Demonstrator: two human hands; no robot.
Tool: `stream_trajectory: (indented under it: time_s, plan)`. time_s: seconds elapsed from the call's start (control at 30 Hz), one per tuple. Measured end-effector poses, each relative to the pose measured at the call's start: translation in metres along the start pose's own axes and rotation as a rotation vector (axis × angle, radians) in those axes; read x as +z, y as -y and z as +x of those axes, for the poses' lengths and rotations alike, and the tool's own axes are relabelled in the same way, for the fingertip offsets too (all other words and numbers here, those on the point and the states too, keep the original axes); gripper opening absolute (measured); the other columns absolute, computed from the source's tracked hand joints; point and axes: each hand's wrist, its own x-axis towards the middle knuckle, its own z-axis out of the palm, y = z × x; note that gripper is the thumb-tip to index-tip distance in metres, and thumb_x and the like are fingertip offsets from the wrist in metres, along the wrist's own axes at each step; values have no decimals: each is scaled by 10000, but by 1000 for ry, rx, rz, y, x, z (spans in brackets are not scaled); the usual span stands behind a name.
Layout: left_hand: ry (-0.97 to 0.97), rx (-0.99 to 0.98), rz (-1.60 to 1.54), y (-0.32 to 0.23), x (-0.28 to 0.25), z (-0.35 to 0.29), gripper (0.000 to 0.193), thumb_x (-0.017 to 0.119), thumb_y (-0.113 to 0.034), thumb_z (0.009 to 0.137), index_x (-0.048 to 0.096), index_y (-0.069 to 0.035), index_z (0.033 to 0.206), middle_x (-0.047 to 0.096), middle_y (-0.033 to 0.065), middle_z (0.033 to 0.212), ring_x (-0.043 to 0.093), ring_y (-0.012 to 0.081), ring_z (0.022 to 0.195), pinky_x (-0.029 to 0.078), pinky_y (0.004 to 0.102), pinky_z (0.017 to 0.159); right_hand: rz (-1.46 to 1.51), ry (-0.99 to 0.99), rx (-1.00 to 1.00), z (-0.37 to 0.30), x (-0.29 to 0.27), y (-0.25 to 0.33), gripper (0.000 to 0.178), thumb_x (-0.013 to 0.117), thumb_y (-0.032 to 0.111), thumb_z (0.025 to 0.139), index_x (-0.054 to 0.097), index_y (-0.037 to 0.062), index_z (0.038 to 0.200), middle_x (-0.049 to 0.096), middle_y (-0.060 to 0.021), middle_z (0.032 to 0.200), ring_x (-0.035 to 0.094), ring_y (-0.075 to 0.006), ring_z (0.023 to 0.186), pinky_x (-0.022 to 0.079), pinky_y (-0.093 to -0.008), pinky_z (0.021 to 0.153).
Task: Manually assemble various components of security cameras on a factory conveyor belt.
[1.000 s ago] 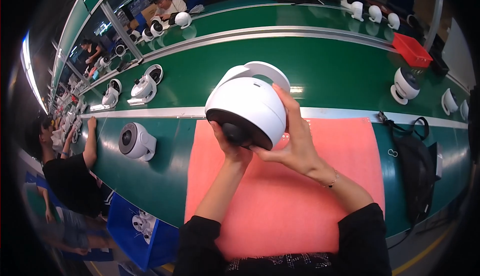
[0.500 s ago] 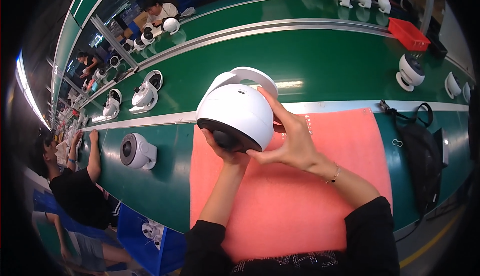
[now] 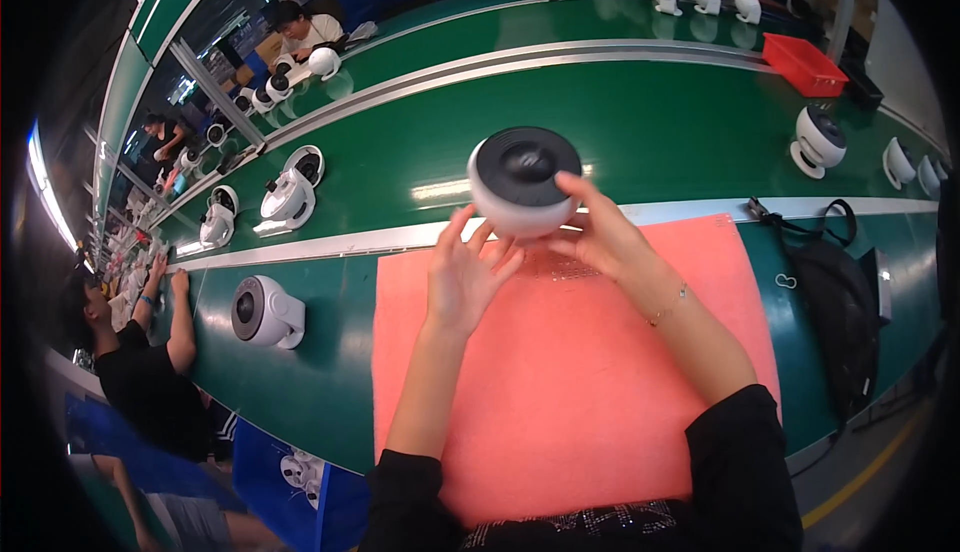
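Fingers (image 3: 588, 198) of the right hand (image 3: 612, 242) gripping a round white-and-black device (image 3: 525, 214).
The left hand (image 3: 462, 277), fingers spread, is just below it; contact cannot be told. The device, dark face upward, is near the far edge of a pink mat (image 3: 590, 382) on the green tabletop (image 3: 325, 382); a similar unit (image 3: 265, 314) stands left.

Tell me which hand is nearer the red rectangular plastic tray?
Right. The right hand is below-left of the tray in view; the left hand is farther left.
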Motion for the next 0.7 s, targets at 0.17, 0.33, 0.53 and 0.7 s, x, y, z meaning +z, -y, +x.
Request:
stream_trajectory:
  time_s: [0.17,0.33,0.53,0.7]
  plan:
    - [-157,100,563,34,-10,9,378,465,-433,937,553,-86,813,541,11,755,519,81,676,408,221,613,53,-198,-267,44,-63,11,769,677,407,816,271,4,1329,393,-220,1236,514,-297,1095,477,-422,957]
    - [-102,172,757,57,-24,16,468,447,-371,969,400,-91,598,374,-50,592,306,51,568,247,246,508,37,-448,-235,51,-89,18,829,726,402,779,231,-4,1306,350,-214,1265,479,-308,1109,464,-477,925]
    - [35,181,750,59,-38,13,451,432,-370,976,365,-115,610,311,-68,566,261,46,502,204,242,450,-61,-212,11,24,-39,-31,671,702,338,816,319,90,1309,495,-113,1150,517,-220,1016,492,-384,851]
    - [-71,61,267,48,-35,14,419,416,-386,973,332,-160,630,258,-68,489,201,59,398,136,241,382,-652,233,-185,1,-2,-83,605,625,247,872,317,67,1359,522,-113,1151,547,-197,1009,466,-334,870]
